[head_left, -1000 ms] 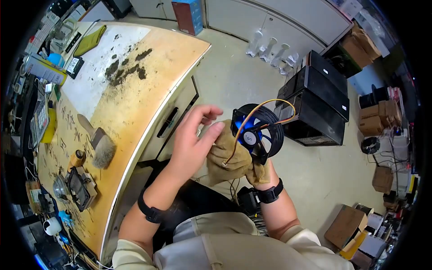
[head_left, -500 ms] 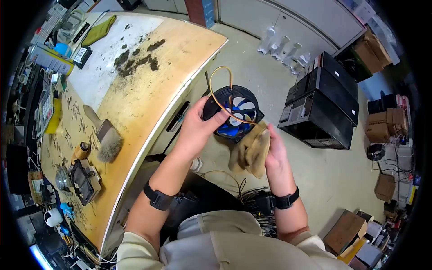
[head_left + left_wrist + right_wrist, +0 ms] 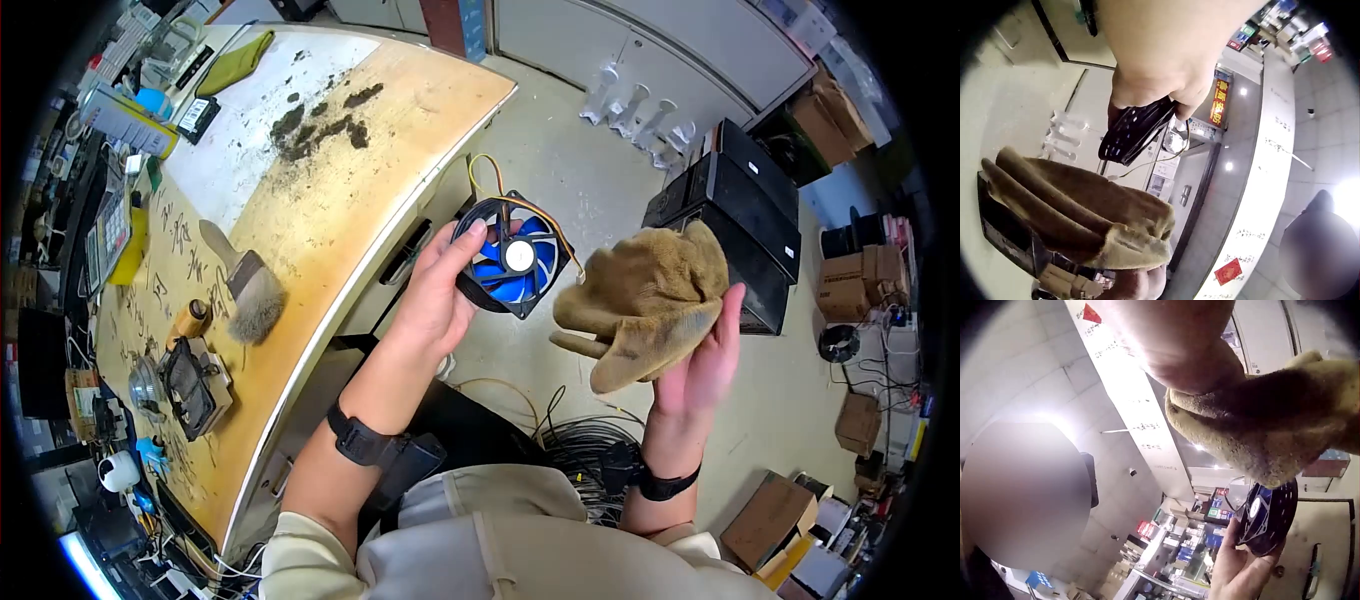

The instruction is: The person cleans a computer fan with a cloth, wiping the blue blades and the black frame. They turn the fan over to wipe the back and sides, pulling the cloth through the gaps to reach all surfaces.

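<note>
My left hand (image 3: 438,290) grips a round-framed blue and black cooling fan (image 3: 518,256) by its left side, thumb over the front rim. A thin yellow, red and black cable (image 3: 548,218) loops over the fan and ends in a small plug. Seen from the left wrist, the fan (image 3: 1135,134) is edge-on under the fingers. To the right, my right hand (image 3: 703,365) holds a bunched brown cloth (image 3: 655,295), its fingers mostly hidden behind the folds. A gap separates cloth and fan in the head view. The cloth (image 3: 1266,422) partly overlaps the fan in the right wrist view.
On the wooden table (image 3: 440,100) at left lie dark dirt clumps (image 3: 320,130), a wide brush (image 3: 250,290), a green cloth (image 3: 235,62) and a black part (image 3: 192,385). Black computer cases (image 3: 740,210) stand on the floor at right. Coiled cables (image 3: 590,455) lie below my hands.
The fan has passed from my cloth-covered right hand to my left, which was free beside it. Then my right hand drew away rightward with the cloth, and the fan turned its face up.
</note>
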A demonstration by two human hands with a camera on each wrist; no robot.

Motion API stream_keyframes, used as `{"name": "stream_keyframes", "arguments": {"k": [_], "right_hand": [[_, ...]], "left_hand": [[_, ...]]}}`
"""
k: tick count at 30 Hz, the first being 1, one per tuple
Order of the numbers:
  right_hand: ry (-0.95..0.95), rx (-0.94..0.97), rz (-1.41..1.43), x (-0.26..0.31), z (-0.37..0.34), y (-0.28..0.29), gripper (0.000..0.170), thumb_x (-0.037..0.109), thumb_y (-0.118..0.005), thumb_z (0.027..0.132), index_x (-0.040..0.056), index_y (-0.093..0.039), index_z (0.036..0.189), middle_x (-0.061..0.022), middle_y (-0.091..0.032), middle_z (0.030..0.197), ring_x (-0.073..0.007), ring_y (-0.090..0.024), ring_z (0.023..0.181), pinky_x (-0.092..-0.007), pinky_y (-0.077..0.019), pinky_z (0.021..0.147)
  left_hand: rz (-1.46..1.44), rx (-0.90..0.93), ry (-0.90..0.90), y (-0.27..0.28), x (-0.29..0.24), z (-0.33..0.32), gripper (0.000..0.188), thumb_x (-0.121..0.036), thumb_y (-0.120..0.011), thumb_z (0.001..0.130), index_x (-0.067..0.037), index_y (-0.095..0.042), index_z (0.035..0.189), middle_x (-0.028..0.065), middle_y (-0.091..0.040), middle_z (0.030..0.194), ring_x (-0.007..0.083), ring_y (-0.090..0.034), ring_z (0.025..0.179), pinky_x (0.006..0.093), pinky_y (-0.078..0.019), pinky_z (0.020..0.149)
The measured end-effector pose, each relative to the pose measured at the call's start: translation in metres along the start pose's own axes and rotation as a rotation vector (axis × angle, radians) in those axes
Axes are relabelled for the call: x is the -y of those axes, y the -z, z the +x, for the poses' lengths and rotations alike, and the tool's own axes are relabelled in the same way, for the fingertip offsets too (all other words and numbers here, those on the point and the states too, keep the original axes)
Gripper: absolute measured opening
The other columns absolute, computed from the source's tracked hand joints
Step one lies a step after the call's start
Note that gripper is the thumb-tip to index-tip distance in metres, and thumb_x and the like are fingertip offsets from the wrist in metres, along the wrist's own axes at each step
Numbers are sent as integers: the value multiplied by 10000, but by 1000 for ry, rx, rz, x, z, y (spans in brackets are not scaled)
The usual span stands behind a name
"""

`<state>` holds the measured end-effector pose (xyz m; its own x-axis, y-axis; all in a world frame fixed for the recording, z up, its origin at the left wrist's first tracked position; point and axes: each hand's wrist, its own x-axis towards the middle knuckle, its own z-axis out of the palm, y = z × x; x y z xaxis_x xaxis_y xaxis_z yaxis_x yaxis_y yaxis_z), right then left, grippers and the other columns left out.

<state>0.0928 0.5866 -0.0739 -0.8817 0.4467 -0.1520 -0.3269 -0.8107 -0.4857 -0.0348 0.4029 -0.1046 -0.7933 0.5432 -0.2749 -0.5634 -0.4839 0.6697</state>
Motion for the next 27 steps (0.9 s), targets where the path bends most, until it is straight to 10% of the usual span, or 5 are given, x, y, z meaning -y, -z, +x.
{"name": "stream_keyframes", "arguments": {"k": [6, 12, 16, 24, 27], "right_hand": [[174, 279, -95, -21, -23, -3, 680, 543, -240, 909, 9, -317, 1322, -145, -440, 1281, -278, -471, 1131, -386, -401, 920], [706, 614, -1583, -50, -7, 6, 397, 301, -600, 765, -22, -573, 995, -133, -575, 1010, -295, -491, 965, -393, -390, 808], [848, 483, -1803, -73, -12, 4, 293, 126, -651, 653, 44, -597, 929, -79, -588, 961, -304, -479, 960, -405, -364, 806], [-107, 266, -715, -56, -2, 23, 231, 61, -667, 727, 10, -604, 943, -50, -619, 935, -179, -573, 893, -293, -451, 786], [59, 87, -516, -48, -4, 19, 252, 77, -591, 827, -3, -551, 1063, -66, -614, 966, -144, -578, 894, -277, -461, 792]], "left_hand": [[61, 68, -27, -8, 0, -9, 367, -216, -483, 894, 27, -446, 1167, 143, -550, 1121, 220, -560, 1018, 364, -469, 876], [50, 41, -66, -25, -1, -18, 296, -142, -549, 869, -6, -468, 1119, 91, -578, 1038, 162, -571, 952, 308, -473, 825], [141, 24, -96, -30, -2, -20, 266, -128, -566, 858, -18, -479, 1083, 72, -579, 1004, 127, -562, 898, 273, -462, 783], [235, -6, -187, -27, 2, -24, 204, -117, -549, 864, -22, -472, 1027, 74, -581, 969, 110, -563, 854, 246, -468, 746], [123, -1, -223, -29, -10, -24, 288, -117, -526, 874, -8, -423, 1120, 108, -565, 1059, 165, -570, 953, 286, -469, 824]]}}
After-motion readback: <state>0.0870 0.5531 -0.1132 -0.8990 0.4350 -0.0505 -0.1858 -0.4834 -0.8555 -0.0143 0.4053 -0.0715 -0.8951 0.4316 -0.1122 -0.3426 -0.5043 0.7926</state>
